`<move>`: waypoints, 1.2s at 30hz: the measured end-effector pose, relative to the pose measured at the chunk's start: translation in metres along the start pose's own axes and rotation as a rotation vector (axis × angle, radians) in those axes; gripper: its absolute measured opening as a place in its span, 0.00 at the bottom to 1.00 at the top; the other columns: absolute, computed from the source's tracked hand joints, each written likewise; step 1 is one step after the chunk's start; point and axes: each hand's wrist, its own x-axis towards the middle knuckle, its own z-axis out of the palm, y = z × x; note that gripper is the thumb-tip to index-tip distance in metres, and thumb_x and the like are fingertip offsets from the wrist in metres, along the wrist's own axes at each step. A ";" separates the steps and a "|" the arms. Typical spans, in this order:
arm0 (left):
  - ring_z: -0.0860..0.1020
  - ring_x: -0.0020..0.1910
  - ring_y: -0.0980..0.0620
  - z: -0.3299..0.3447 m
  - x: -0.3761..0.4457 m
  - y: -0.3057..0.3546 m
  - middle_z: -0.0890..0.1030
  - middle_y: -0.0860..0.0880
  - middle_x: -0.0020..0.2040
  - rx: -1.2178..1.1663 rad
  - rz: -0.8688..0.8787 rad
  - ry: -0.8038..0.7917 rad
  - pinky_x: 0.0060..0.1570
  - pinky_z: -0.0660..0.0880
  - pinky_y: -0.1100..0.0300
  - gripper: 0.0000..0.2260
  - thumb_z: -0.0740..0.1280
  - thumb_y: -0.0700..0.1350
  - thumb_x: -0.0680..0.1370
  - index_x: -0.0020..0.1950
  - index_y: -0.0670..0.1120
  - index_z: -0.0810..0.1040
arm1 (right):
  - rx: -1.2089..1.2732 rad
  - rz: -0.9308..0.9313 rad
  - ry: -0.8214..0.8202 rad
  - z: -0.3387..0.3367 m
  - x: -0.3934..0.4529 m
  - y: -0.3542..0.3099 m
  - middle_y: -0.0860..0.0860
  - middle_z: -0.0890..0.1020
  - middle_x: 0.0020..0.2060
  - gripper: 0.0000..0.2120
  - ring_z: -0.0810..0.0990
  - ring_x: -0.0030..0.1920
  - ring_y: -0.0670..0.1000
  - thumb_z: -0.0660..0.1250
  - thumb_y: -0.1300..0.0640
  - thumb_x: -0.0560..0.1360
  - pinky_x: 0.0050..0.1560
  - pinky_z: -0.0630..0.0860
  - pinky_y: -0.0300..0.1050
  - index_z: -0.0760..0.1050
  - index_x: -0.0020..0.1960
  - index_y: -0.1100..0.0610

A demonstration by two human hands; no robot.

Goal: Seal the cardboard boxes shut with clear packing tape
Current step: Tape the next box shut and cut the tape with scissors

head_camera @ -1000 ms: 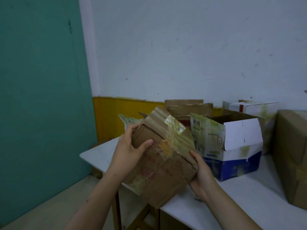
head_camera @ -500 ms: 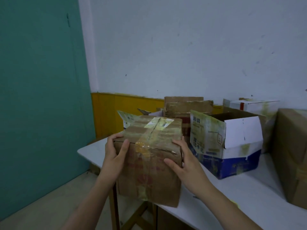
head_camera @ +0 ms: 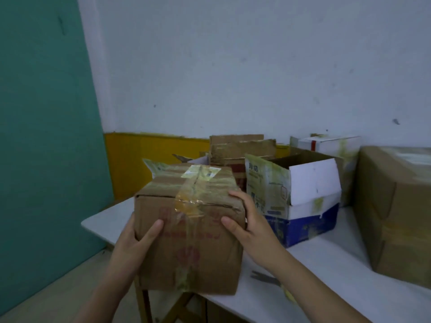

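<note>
A brown cardboard box (head_camera: 193,250) with red print stands upright in front of me, at the near edge of the white table (head_camera: 331,283). Its top flaps are closed, and clear tape runs along the top seam and down the front face. My left hand (head_camera: 137,243) grips the box's left front corner, thumb on the front face. My right hand (head_camera: 247,224) grips its right front corner, fingers over the top edge and thumb on the front. No tape roll is in view.
An open white-and-blue box (head_camera: 303,201) stands right of the held box. Behind it are a brown box (head_camera: 240,150) and a white box (head_camera: 331,145). A large brown box (head_camera: 401,210) fills the right edge. Scissors (head_camera: 265,278) lie by my right forearm.
The box was tilted with its taped top turned toward me; both hands have turned it upright and shifted to its front corners. It now sits lower and nearer.
</note>
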 end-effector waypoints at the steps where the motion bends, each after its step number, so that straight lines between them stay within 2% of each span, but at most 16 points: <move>1: 0.80 0.53 0.54 0.005 -0.002 0.012 0.81 0.56 0.57 0.027 0.034 0.018 0.56 0.78 0.46 0.39 0.72 0.70 0.63 0.70 0.55 0.74 | 0.014 -0.001 0.011 -0.008 0.000 -0.004 0.41 0.75 0.65 0.27 0.78 0.62 0.42 0.66 0.38 0.75 0.61 0.79 0.49 0.61 0.70 0.36; 3: 0.79 0.49 0.56 0.016 -0.007 0.034 0.80 0.57 0.53 0.049 0.121 0.039 0.50 0.77 0.52 0.31 0.68 0.61 0.67 0.69 0.53 0.74 | 0.033 -0.007 0.050 -0.023 -0.003 -0.014 0.41 0.76 0.64 0.27 0.79 0.60 0.44 0.67 0.39 0.75 0.59 0.80 0.52 0.62 0.70 0.39; 5: 0.78 0.51 0.51 0.028 -0.013 0.053 0.80 0.52 0.54 0.051 0.203 0.042 0.45 0.73 0.58 0.30 0.67 0.59 0.69 0.70 0.52 0.73 | 0.037 -0.033 0.117 -0.038 -0.007 -0.028 0.42 0.76 0.63 0.27 0.79 0.60 0.44 0.67 0.38 0.74 0.59 0.80 0.54 0.64 0.70 0.40; 7: 0.77 0.56 0.47 0.039 -0.020 0.067 0.79 0.50 0.58 0.033 0.278 0.016 0.50 0.74 0.53 0.29 0.70 0.60 0.72 0.71 0.53 0.71 | 0.035 -0.047 0.193 -0.055 -0.013 -0.045 0.41 0.76 0.63 0.28 0.78 0.62 0.45 0.66 0.34 0.73 0.61 0.78 0.56 0.65 0.70 0.41; 9: 0.77 0.60 0.47 0.049 -0.030 0.079 0.78 0.51 0.63 0.026 0.332 -0.027 0.57 0.75 0.44 0.33 0.73 0.67 0.70 0.72 0.58 0.69 | 0.038 -0.035 0.233 -0.075 -0.023 -0.064 0.42 0.76 0.63 0.30 0.78 0.63 0.46 0.63 0.28 0.71 0.64 0.76 0.58 0.66 0.69 0.40; 11: 0.76 0.65 0.45 0.059 -0.043 0.089 0.75 0.52 0.70 0.020 0.364 -0.072 0.61 0.75 0.36 0.40 0.69 0.74 0.65 0.74 0.63 0.66 | 0.015 -0.025 0.254 -0.100 -0.041 -0.086 0.43 0.77 0.64 0.32 0.78 0.63 0.48 0.61 0.24 0.68 0.65 0.74 0.59 0.67 0.67 0.39; 14: 0.70 0.73 0.44 0.085 -0.069 0.104 0.66 0.53 0.77 0.010 0.486 -0.089 0.66 0.70 0.34 0.39 0.67 0.76 0.66 0.75 0.69 0.61 | -0.061 -0.046 0.319 -0.139 -0.082 -0.118 0.44 0.77 0.63 0.35 0.78 0.63 0.48 0.62 0.23 0.66 0.67 0.73 0.56 0.70 0.66 0.41; 16: 0.61 0.78 0.49 0.107 -0.096 0.120 0.58 0.53 0.81 -0.022 0.620 -0.088 0.74 0.63 0.40 0.37 0.62 0.75 0.70 0.77 0.68 0.58 | -0.087 -0.055 0.396 -0.163 -0.111 -0.134 0.44 0.78 0.61 0.34 0.79 0.62 0.48 0.61 0.23 0.66 0.65 0.75 0.54 0.72 0.64 0.42; 18: 0.54 0.80 0.55 0.131 -0.129 0.136 0.53 0.51 0.81 -0.089 0.754 -0.136 0.77 0.56 0.54 0.37 0.53 0.74 0.76 0.81 0.57 0.57 | 0.009 -0.046 0.537 -0.186 -0.139 -0.146 0.48 0.79 0.61 0.33 0.79 0.62 0.53 0.61 0.23 0.66 0.63 0.77 0.57 0.76 0.61 0.45; 20: 0.52 0.80 0.57 0.153 -0.161 0.147 0.52 0.48 0.81 -0.146 0.879 -0.205 0.77 0.51 0.64 0.33 0.47 0.68 0.82 0.82 0.53 0.55 | 0.138 -0.007 0.645 -0.211 -0.167 -0.156 0.54 0.80 0.62 0.33 0.80 0.61 0.57 0.63 0.25 0.67 0.60 0.78 0.57 0.79 0.59 0.48; 25: 0.49 0.81 0.45 0.206 -0.211 0.152 0.48 0.49 0.82 -0.033 1.123 -0.355 0.79 0.48 0.54 0.27 0.52 0.63 0.83 0.82 0.58 0.54 | 0.196 0.086 0.841 -0.268 -0.235 -0.158 0.53 0.84 0.50 0.22 0.82 0.49 0.53 0.63 0.41 0.73 0.46 0.78 0.47 0.80 0.59 0.54; 29: 0.44 0.82 0.45 0.255 -0.239 0.134 0.44 0.49 0.83 0.119 1.184 -0.449 0.79 0.43 0.48 0.30 0.54 0.65 0.82 0.82 0.60 0.51 | 0.113 0.201 0.974 -0.300 -0.270 -0.121 0.52 0.84 0.41 0.15 0.82 0.43 0.53 0.59 0.47 0.78 0.45 0.76 0.48 0.83 0.48 0.53; 31: 0.44 0.82 0.44 0.282 -0.249 0.117 0.44 0.47 0.83 0.258 1.231 -0.463 0.78 0.48 0.43 0.32 0.54 0.67 0.81 0.83 0.60 0.50 | 0.039 0.292 1.017 -0.315 -0.284 -0.099 0.54 0.85 0.49 0.14 0.82 0.48 0.54 0.58 0.49 0.80 0.46 0.77 0.47 0.81 0.54 0.53; 33: 0.47 0.82 0.41 0.308 -0.260 0.102 0.45 0.45 0.83 0.428 1.380 -0.476 0.79 0.53 0.42 0.33 0.59 0.65 0.80 0.83 0.58 0.53 | 0.020 0.371 0.952 -0.323 -0.296 -0.090 0.54 0.81 0.60 0.14 0.81 0.51 0.48 0.55 0.51 0.84 0.43 0.79 0.40 0.76 0.63 0.53; 34: 0.48 0.82 0.41 0.319 -0.265 0.099 0.46 0.45 0.83 0.481 1.440 -0.503 0.78 0.53 0.43 0.33 0.61 0.63 0.80 0.82 0.57 0.55 | 0.033 0.419 0.897 -0.329 -0.299 -0.090 0.52 0.78 0.63 0.17 0.80 0.52 0.45 0.54 0.48 0.84 0.42 0.78 0.38 0.72 0.68 0.52; 36: 0.52 0.81 0.42 0.334 -0.267 0.102 0.51 0.45 0.83 0.512 1.552 -0.545 0.77 0.56 0.46 0.33 0.66 0.56 0.78 0.82 0.56 0.58 | 0.084 0.538 0.773 -0.336 -0.303 -0.106 0.46 0.78 0.61 0.23 0.80 0.53 0.43 0.52 0.39 0.82 0.47 0.78 0.42 0.70 0.71 0.48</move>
